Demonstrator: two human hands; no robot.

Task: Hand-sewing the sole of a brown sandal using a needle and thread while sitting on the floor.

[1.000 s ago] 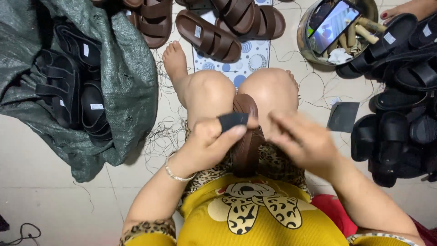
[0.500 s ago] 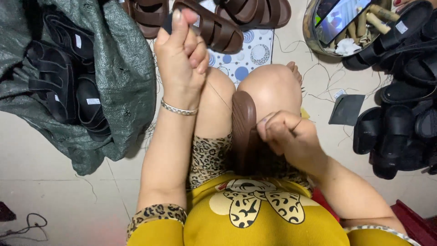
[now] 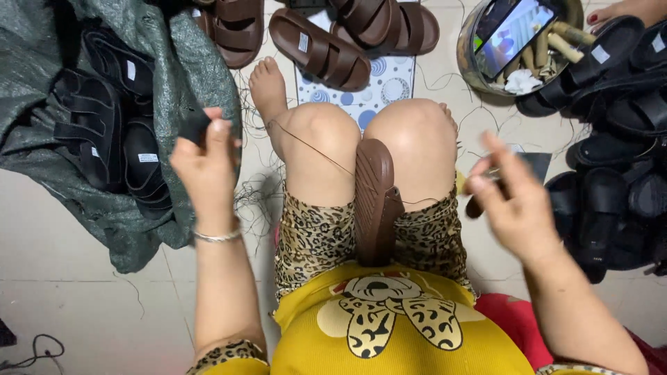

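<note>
The work in hand looks like hand-stitching a brown sandal sole [image 3: 375, 201], at the point where the thread [image 3: 313, 147] is drawn out long after a stitch. The left hand [image 3: 206, 163] is raised out to the left with its fingers pinched shut on a small black piece [image 3: 192, 125], and the thin dark thread runs from near that hand down and to its right, toward the sole. The right hand [image 3: 513, 201] is blurred, out to the right of the sole; its fingers are curled loosely together and something small seems pinched at their tips, perhaps a needle or awl, but I cannot tell for sure. The sole stands on edge, wedged between the person's bare knees, just inward of both hands and touching neither. It is dark brown, long and rounded at the far end, with fine ribbed tread across the face that shows; it looks stiff enough to stay upright in that grip. By my judgement the next move calls for keeping the thread taut without tangling it in the loose thread scraps on the floor [image 3: 83, 305], and for bringing the right hand back to the sole's edge with some precision. Beyond the left hand lies a grey-green sack [image 3: 42, 62] with black sandals [image 3: 111, 125] on it; beyond the right hand is a heap of black sandals [image 3: 611, 201]. Ahead of the knees lie finished brown sandals [image 3: 319, 48] and a round tin [image 3: 469, 59].
</note>
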